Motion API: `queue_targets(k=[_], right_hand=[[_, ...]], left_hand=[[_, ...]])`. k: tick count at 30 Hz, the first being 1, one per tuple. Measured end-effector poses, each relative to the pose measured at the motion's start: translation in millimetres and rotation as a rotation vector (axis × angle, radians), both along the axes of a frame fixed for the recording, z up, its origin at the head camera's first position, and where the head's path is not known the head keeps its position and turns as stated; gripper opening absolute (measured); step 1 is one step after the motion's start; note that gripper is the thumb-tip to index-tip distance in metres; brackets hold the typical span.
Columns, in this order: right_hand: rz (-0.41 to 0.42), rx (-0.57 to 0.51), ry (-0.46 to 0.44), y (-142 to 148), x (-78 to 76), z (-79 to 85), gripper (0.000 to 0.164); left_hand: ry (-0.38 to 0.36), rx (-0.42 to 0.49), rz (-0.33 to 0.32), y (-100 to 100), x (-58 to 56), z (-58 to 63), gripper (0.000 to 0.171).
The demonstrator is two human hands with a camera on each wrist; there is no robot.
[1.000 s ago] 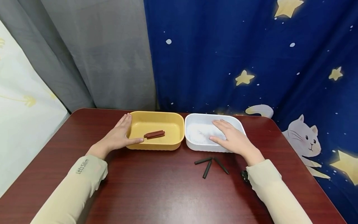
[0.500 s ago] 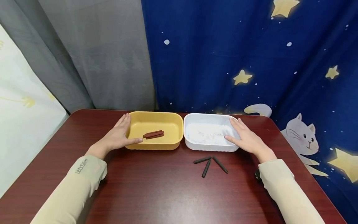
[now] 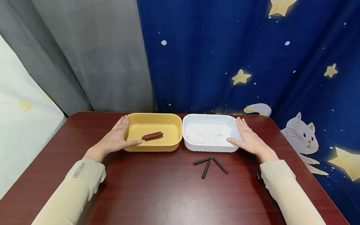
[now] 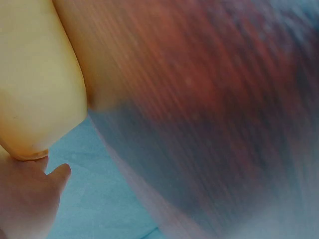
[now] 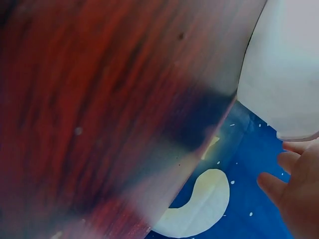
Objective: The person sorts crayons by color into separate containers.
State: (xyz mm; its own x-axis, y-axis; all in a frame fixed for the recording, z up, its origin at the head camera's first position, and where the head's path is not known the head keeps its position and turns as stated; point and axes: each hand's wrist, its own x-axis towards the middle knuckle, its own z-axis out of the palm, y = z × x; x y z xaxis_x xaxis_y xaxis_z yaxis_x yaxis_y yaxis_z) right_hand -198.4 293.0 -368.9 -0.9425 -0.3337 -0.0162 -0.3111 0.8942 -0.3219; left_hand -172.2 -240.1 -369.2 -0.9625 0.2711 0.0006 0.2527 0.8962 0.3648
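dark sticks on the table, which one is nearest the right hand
The rightmost stick; the middle one and left one lie farther from the right hand.

Left tub (image 3: pixel 153 148) beside right tub (image 3: pixel 211 148) on the desk (image 3: pixel 157 190), grouped sticks (image 3: pixel 152 136) inside the left, three sticks (image 3: pixel 206 170) before the right, curtains (image 3: pixel 194 68) behind.

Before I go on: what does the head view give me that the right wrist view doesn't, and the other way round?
Only the head view: the left hand at the end of the yellow bin, the brown sticks lying in that bin, the three black sticks on the near side of the white bin, and the white bin's inside.

Only the right wrist view: the white bin's outer end wall, close up.

Both: the white bin, the right hand at its end, the table, and the blue curtain with its printed pale tail.
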Motion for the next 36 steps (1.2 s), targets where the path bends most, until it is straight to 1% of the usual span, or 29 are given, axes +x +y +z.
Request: queue_targets(k=[6,9,16,18,21,24,27,31,34,36], right_hand=[[-0.001,-0.001,-0.013,0,0.1,-1.7,0.107],[0.008,-0.021,-0.031,-1,0.1,-1.5,0.108],[0.014,-0.02,-0.047,-3,-0.1,-2.0,0.112],[0.016,-0.024,-0.047,-2,0.0,-2.7,0.113],[0.022,-0.036,-0.045,-1,-1.0,-4.3,0.115],[0.029,-0.038,-0.043,-1,-2.1,-6.0,0.115],[0.034,-0.037,-0.04,0,-3.0,-5.9,0.116],[0.035,-0.046,-0.038,0,-3.0,-5.9,0.116],[0.027,-0.053,-0.045,0,-2.8,-6.8,0.117],[0.022,-0.057,-0.049,0,-2.7,-7.4,0.117]], left_hand=[[-0.003,-0.007,-0.007,0,0.6,1.8,0.119],[-0.008,-0.021,-0.008,1,0.9,4.2,0.119],[-0.025,-0.047,0.005,2,2.6,7.1,0.119],[-0.034,-0.053,0.017,4,3.5,9.1,0.119],[-0.036,-0.029,0.023,9,6.4,14.8,0.114],[-0.007,0.034,-0.021,19,10.5,22.0,0.104],[0.04,0.084,-0.103,33,14.0,30.7,0.093],[0.114,0.091,-0.208,53,16.4,36.8,0.081],[0.149,0.091,-0.247,67,20.7,38.8,0.074],[0.164,0.114,-0.266,75,24.1,39.3,0.07]])
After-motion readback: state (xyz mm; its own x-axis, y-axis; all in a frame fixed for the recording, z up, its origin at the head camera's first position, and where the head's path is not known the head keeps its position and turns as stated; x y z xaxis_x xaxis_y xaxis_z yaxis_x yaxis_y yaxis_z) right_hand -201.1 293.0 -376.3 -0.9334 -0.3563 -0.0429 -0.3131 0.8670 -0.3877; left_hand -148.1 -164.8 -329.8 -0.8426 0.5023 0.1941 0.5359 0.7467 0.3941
